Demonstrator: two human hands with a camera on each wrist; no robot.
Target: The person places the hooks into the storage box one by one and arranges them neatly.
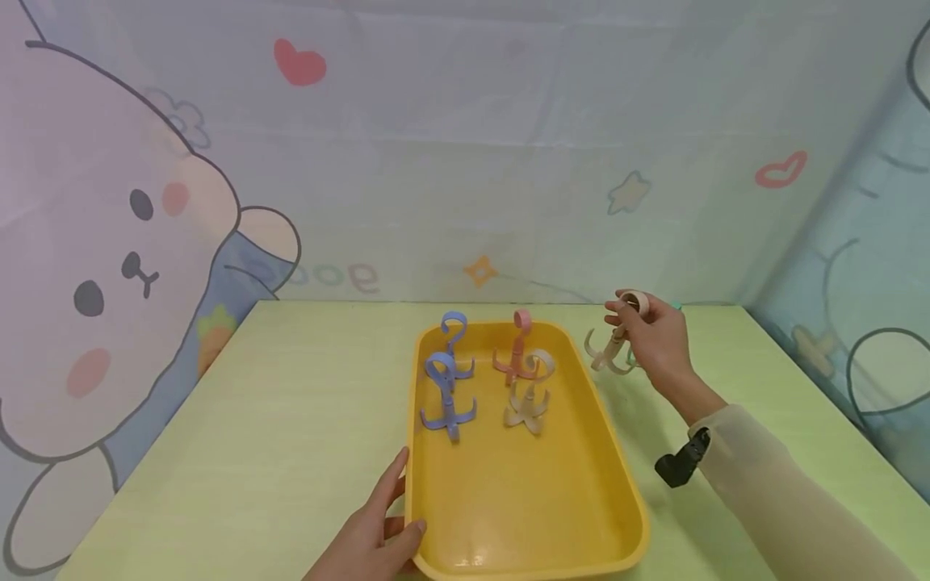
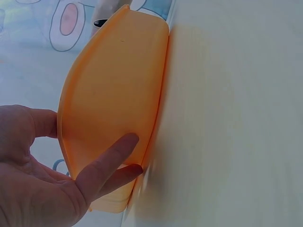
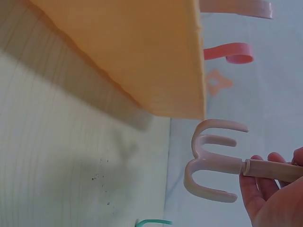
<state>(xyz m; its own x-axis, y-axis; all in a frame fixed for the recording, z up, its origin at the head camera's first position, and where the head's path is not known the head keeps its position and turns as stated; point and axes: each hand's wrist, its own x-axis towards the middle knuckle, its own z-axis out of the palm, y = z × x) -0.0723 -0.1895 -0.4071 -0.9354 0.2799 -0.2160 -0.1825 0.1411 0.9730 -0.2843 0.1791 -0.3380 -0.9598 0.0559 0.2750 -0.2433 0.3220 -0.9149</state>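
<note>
A yellow tray (image 1: pixel 479 500) lies on the table, and my left hand (image 1: pixel 374 524) grips its near left rim, thumb over the edge and fingers along the outer wall (image 2: pixel 113 90). Inside stand two blue multi-prong hooks (image 1: pixel 449 415), a pink hook (image 1: pixel 517 355) and a beige hook (image 1: pixel 529 407), all toward the far end. Right of the tray, my right hand (image 1: pixel 661 339) holds another beige hook (image 3: pixel 218 163) by its stem, prongs downward, above the table. A green hook (image 3: pixel 154 222) shows partly behind that hand.
The pale green table (image 1: pixel 291 420) extends to both sides of the tray. A printed cloth (image 1: pixel 436 161) hangs behind it and at the right. A black wrist camera (image 1: pixel 683 460) sits on the right sleeve.
</note>
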